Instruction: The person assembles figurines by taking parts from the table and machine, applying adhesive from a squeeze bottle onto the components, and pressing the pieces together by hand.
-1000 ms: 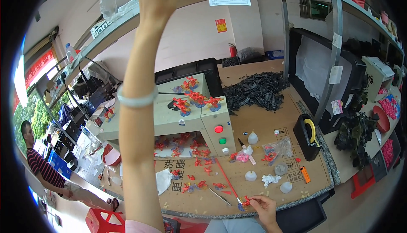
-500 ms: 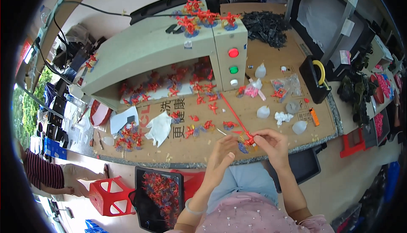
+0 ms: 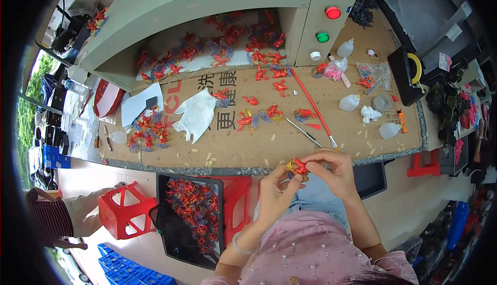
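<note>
A small red toy figurine [image 3: 298, 166] with yellow and blue parts is held in front of my body, by the table's near edge. My left hand [image 3: 277, 185] grips its lower part between thumb and fingers. From the other side, my right hand [image 3: 334, 173] pinches its upper part with thumb and forefinger. Just beyond my hands, a red-handled paintbrush [image 3: 311, 99] lies on the cardboard-covered table [image 3: 228, 153], bristles toward me. Left of it lies a thin pointed tool [image 3: 303, 131]. Similar figurines [image 3: 305, 113] are scattered farther in. My fingers partly hide the held one.
A grey-green arched machine [image 3: 199, 13] with figurines inside spans the back. A white glove [image 3: 196, 114] lies left of centre, near a figurine pile [image 3: 148, 131]. Plastic bottles [image 3: 349, 102] stand right. Below are a black crate [image 3: 220, 217] of figurines and a red stool [image 3: 127, 210]; another person [image 3: 49, 215] is far left.
My view has tipped down toward the table. My hands have drawn back toward my body with the figurine. My left hand, open before, now grips it too.
</note>
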`<state>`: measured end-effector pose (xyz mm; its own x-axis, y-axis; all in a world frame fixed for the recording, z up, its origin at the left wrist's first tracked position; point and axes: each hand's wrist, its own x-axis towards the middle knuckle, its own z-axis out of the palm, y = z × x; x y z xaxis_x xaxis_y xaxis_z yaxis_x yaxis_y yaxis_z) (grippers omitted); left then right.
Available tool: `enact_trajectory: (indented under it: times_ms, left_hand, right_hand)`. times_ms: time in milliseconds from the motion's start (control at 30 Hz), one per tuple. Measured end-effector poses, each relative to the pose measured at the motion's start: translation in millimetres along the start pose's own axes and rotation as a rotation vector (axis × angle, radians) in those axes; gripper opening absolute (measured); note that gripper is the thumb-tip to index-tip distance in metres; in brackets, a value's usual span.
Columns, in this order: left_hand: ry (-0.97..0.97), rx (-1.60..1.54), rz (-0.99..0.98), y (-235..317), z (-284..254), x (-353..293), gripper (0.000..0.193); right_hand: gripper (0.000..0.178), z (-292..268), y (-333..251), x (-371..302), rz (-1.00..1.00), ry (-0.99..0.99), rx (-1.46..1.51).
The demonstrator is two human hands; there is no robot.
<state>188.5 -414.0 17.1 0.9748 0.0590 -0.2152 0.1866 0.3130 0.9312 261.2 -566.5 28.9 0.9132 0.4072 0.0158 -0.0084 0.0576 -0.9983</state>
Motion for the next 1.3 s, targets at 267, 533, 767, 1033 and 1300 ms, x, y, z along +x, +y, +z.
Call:
enact_trajectory:
  times_ms: [267, 533, 767, 1033, 1300]
  left_hand:
    - [0.032, 0.141, 0.049, -3.8, 6.2, -1.5, 0.025]
    - [-0.028, 0.024, 0.028, -3.9, 25.6, 5.9, 0.044]
    - [-0.020, -0.147, -0.018, -1.9, 48.3, 13.9, 0.042]
    - [0.018, -0.108, 0.007, -0.8, 57.1, 24.4, 0.032]
    - [0.088, 0.060, 0.148, -7.3, 62.5, 19.1, 0.032]
  right_hand:
    - [0.013, -7.0, -0.2, -1.4, -0.030, -0.007, -0.064]
    - [0.019, -26.8, -8.3, -4.7, -0.152, -0.040, -0.231]
    - [0.051, -98.3, 26.9, -26.7, -0.328, 1.079, -0.212]
    - [0.073, -185.5, 102.5, -25.1, -0.149, 1.014, -0.383]
    - [0.050, -188.8, 101.7, -11.3, -0.023, 0.890, -0.196]
